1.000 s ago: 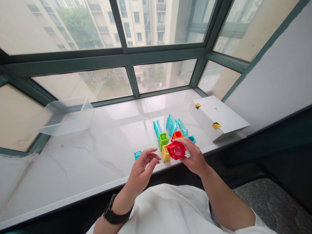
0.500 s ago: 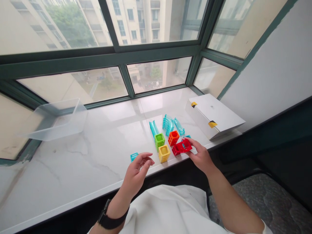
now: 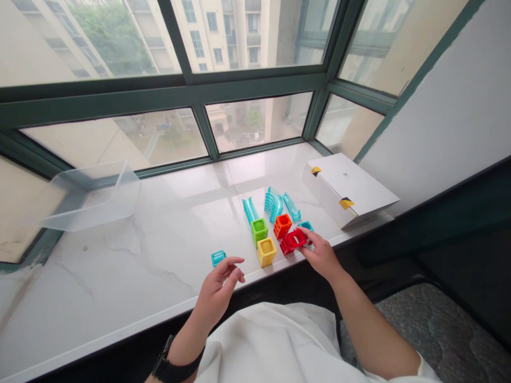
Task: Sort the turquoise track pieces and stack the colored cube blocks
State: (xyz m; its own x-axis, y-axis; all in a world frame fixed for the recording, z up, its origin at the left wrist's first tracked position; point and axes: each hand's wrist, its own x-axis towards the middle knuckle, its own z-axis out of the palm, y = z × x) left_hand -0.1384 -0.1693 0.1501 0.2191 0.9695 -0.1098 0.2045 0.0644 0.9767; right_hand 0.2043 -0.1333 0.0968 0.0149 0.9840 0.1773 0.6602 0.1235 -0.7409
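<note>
My right hand (image 3: 324,259) pinches a red toy block (image 3: 298,238) with a round opening, fingers behind it and thumb in front. Another red block (image 3: 286,247) sits right against its left side; whether the two are joined I cannot tell. An orange block (image 3: 282,226) stands just behind them, with a yellow block (image 3: 266,251) and a green block (image 3: 259,230) to the left. Past my right fingertips lies a blue block (image 3: 306,226). My left hand (image 3: 222,284) hovers by the sill's front edge, empty with its fingers apart, near a small blue piece (image 3: 218,258).
Clear blue track pieces lie behind the blocks: a straight one (image 3: 249,210), a curved one (image 3: 273,204) and a short one (image 3: 292,206). A white box (image 3: 353,183) stands right on the marble sill (image 3: 159,239), a clear plastic bin (image 3: 91,205) left, windows behind.
My right hand has moved a little left with the red block, bringing it over beside the other red one. My left hand has drawn slightly left and down, away from the yellow block.
</note>
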